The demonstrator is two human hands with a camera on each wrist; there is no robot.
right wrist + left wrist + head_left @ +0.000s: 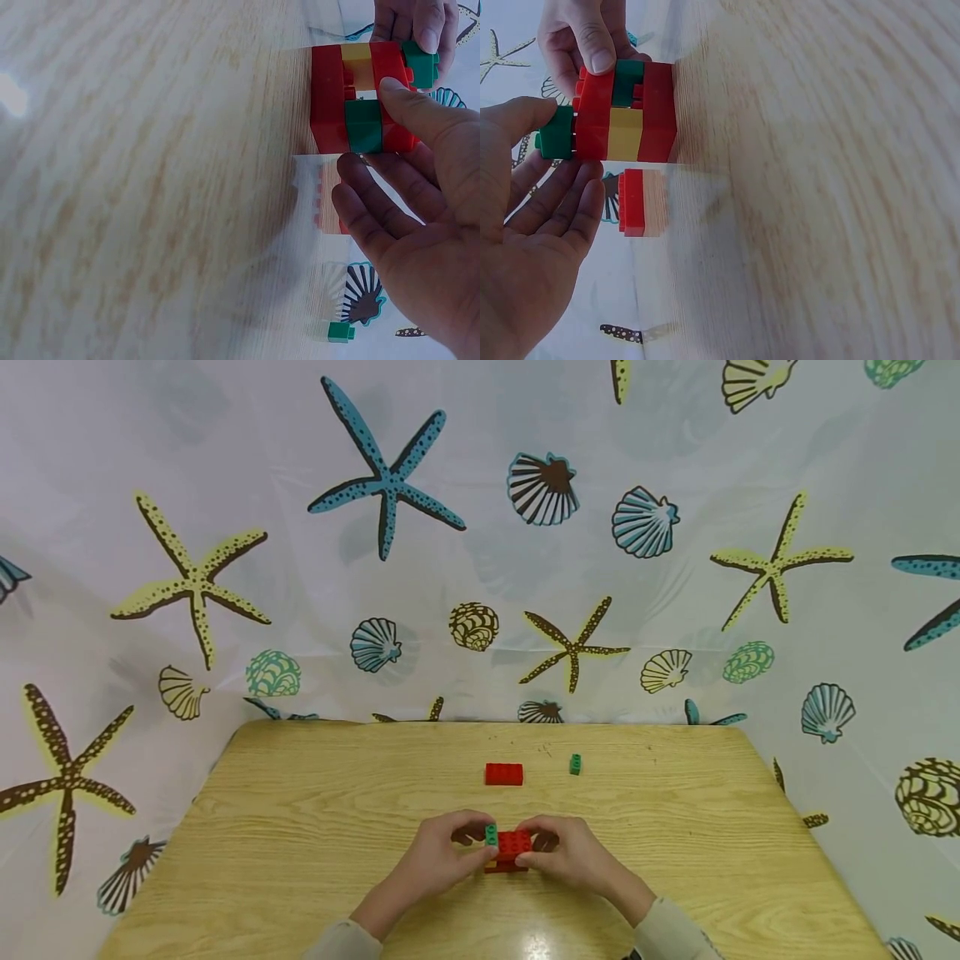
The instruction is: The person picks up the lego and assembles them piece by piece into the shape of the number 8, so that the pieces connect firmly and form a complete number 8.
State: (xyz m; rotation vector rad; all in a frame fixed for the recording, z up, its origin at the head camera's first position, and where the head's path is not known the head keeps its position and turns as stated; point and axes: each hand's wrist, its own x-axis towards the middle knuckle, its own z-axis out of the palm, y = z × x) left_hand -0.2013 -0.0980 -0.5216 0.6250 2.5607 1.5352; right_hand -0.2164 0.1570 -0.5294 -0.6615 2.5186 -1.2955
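Left hand: at nine, we pinch the top green block.
Right hand: at three, we grip the upper red block.
Stack: on the table at our clock's centre.
Loose red block: twelve o'clock.

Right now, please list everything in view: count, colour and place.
Table: 1, wood-coloured, underneath
Bottom brick: 1, red, on table
Left brick: 1, yellow, middle layer
Right brick: 1, green, middle layer
Upper brick: 1, red, over both
Held brick: 1, green, upper brick's left end
Long loose brick: 1, red, farther back
Small loose brick: 1, green, farther right
Printed cloth: count unclear, whitish, behind table
Left hand: 1, pinching held brick
Right hand: 1, gripping upper brick
Sleeves: 2, pale, wrists
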